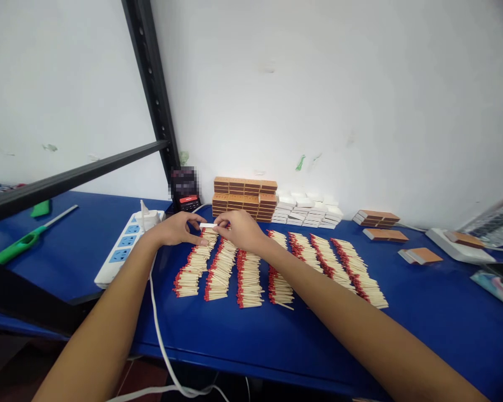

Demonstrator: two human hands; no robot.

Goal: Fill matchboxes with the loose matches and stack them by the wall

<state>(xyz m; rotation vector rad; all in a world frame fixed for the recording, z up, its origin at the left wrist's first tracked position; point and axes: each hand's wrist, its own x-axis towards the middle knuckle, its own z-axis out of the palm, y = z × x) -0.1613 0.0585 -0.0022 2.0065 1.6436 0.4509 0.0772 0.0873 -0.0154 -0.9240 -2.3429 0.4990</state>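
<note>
White tray (208,225) in right fingers (228,220); contents unclear.

White tray (208,225), horiz., nr red-tipped matches (250,280)

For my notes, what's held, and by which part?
Apparently a white matchbox tray: right grip pinches its right end; left grip at its left, hold unclear.

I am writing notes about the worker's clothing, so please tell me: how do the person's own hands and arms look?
The left hand and right hand wear no gloves. Both forearms are bare, with no sleeve, watch or bracelet in view. Upper arms are out of the picture.
</note>
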